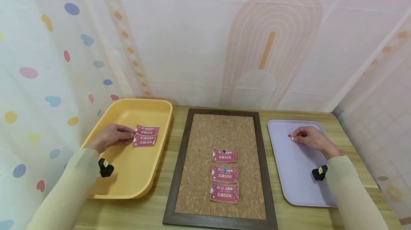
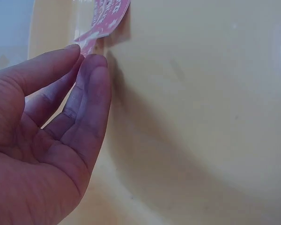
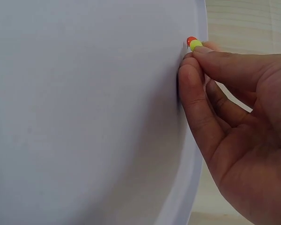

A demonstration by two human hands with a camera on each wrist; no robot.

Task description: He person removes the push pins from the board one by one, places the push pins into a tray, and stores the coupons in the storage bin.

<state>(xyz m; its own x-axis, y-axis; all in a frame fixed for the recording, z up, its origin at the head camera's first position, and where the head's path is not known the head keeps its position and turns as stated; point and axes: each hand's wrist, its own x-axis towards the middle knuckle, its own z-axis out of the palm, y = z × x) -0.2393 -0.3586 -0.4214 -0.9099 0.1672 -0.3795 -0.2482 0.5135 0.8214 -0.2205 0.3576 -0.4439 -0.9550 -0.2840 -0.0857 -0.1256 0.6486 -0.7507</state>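
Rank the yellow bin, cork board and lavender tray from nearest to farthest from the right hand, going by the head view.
1. Lavender tray: beneath the right hand.
2. Cork board: in the middle.
3. Yellow bin: on the far left.

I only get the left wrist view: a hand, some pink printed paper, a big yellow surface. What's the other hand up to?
Observer: The right hand seems to pinch a small yellow ball.
Visitor: Oh! Is anything right beside that ball?
Observer: Yes, a small red ball shows right next to it.
Visitor: And what lies between the two hands' trays?
Observer: A framed corkboard with three pink slips in a column.
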